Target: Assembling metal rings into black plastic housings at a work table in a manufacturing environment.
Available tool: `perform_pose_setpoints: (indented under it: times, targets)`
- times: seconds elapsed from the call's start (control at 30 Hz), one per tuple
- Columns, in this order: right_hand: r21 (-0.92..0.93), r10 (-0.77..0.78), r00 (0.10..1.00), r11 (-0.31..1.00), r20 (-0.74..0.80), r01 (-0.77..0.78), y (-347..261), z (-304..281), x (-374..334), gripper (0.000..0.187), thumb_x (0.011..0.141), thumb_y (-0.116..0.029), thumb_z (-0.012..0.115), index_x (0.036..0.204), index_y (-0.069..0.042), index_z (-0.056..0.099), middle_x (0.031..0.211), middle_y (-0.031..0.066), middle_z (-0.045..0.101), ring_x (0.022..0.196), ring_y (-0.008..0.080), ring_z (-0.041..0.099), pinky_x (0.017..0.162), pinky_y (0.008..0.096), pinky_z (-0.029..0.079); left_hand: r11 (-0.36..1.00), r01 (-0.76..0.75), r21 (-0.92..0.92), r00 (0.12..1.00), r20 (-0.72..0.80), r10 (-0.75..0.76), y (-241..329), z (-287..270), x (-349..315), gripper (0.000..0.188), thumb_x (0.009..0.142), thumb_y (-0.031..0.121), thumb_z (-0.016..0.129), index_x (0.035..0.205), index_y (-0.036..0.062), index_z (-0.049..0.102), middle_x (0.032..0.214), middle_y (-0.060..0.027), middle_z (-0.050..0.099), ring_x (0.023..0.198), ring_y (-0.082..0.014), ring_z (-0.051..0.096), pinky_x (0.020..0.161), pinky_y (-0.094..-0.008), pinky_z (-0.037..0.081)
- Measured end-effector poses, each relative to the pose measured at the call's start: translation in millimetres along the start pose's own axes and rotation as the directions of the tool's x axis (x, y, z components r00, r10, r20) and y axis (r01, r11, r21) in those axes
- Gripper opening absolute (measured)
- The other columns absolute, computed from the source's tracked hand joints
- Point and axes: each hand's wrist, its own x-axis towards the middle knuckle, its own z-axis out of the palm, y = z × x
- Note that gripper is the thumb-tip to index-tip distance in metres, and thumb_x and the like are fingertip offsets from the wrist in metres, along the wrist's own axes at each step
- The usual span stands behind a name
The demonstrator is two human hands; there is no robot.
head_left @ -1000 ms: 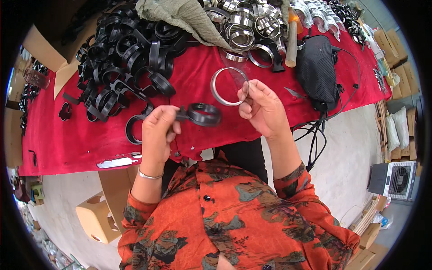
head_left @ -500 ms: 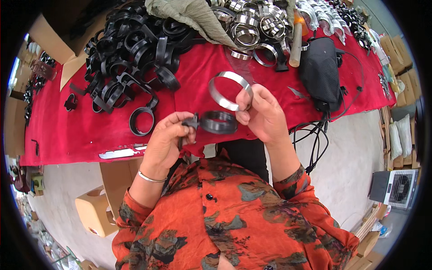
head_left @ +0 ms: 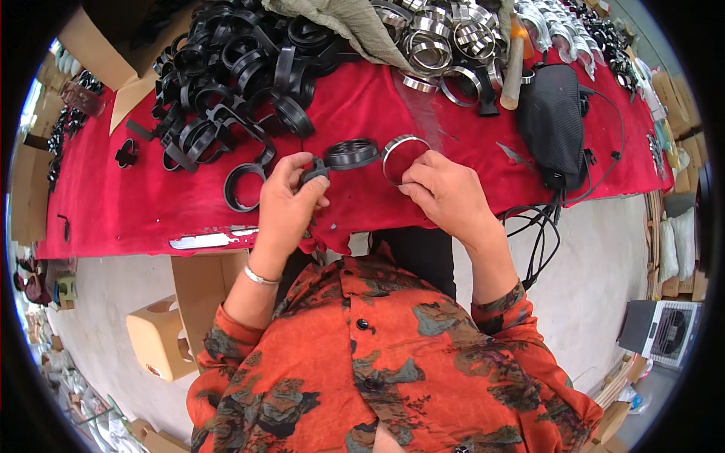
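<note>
My left hand (head_left: pixel 293 198) is closed on the stem of a black ring-shaped part (head_left: pixel 352 154), whose round end points to the right. A thin silver metal ring (head_left: pixel 387 157) is pinched between the thumb and fingers of my right hand (head_left: pixel 447 190). The metal ring stands on edge, tilted, just right of the black ring; whether the two touch I cannot tell. Both are held above the red cloth (head_left: pixel 362 198). Beyond my left hand lies a heap of similar black ring parts (head_left: pixel 242 72). Beyond my right hand is a pile of silver rings (head_left: pixel 430 51).
A hammer with a wooden handle (head_left: pixel 511 79) lies beside the silver rings. Right of it sits a black mesh pouch (head_left: pixel 553 121) with cables (head_left: pixel 540 226) hanging over the table edge. A grey-green cloth (head_left: pixel 343 30) separates the piles. A yellow stool (head_left: pixel 160 346) stands on the floor at left.
Both hands have moved away from me, further over the table. The metal ring has turned more edge-on and come down level with the black ring, which has also tilted.
</note>
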Motion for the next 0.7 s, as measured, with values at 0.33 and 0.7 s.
perform_pose_setpoints:
  times: [0.33,0.7]
  targets:
    - [0.151,0.100,0.974,0.986,-0.203,-0.070,-10.2,28.5,9.5,0.017,0.079,-0.008,0.063,0.094,-0.003,0.056,0.076,0.0132,0.057,0.065,0.0273,0.058,0.058,0.0347,0.046,0.801,0.410,-0.436,0.880,0.419,-0.222,8.9,-4.5,10.6,0.024,0.091,0.022,0.052,0.100,-0.0001,0.054,0.090,-0.0134,0.062,0.063,-0.0157,0.055,0.060,-0.0280,0.048]
    - [0.905,0.279,0.931,-0.411,0.237,-0.108,-4.6,1.8,8.3,0.018,0.095,-0.020,0.047,0.098,-0.004,0.055,0.073,0.0020,0.052,0.058,0.0098,0.044,0.055,0.0234,0.035,0.932,-0.058,-0.359,0.984,0.135,0.113,34.5,4.9,-20.9,0.020,0.084,0.006,0.060,0.099,0.0008,0.049,0.088,-0.0126,0.061,0.060,-0.0162,0.058,0.055,-0.0256,0.050]
